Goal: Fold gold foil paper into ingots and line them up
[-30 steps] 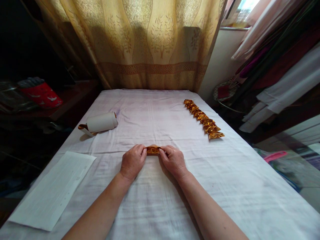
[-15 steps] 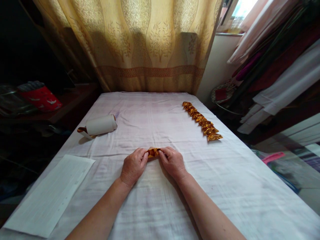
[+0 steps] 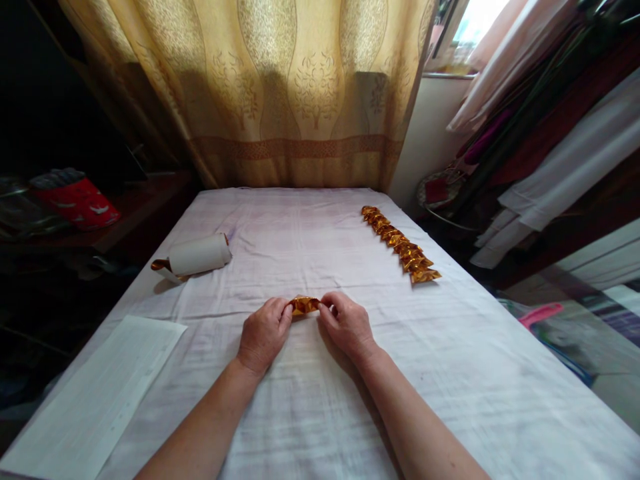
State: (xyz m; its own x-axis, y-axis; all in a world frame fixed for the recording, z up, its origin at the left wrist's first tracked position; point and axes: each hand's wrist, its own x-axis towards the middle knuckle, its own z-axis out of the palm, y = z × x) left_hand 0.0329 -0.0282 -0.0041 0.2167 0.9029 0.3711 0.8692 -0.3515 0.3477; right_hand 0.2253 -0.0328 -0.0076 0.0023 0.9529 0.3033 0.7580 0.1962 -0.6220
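A small piece of shiny gold foil paper (image 3: 305, 306), folded into a boat-like shape, lies between my hands just above the cloth. My left hand (image 3: 265, 333) pinches its left end between thumb and fingers. On the other side, my right hand (image 3: 347, 323) pinches the right tip. At the right of the table, several similar folded gold foil pieces (image 3: 400, 247) stand nested in a slanting row. To the left rests a roll of foil paper (image 3: 200, 255), white side outward, with its loose end curling to show gold.
A white sheet (image 3: 95, 397) lies at the table's left edge. The table wears a pale checked cloth (image 3: 290, 233). Beyond it hangs a gold curtain (image 3: 280, 87). Clothes (image 3: 560, 153) hang on the right, and a red container (image 3: 77, 200) stands on a dark surface at left.
My right hand has drawn slightly away from the foil's middle, leaving more of the folded piece visible. The whole view has shifted a little.
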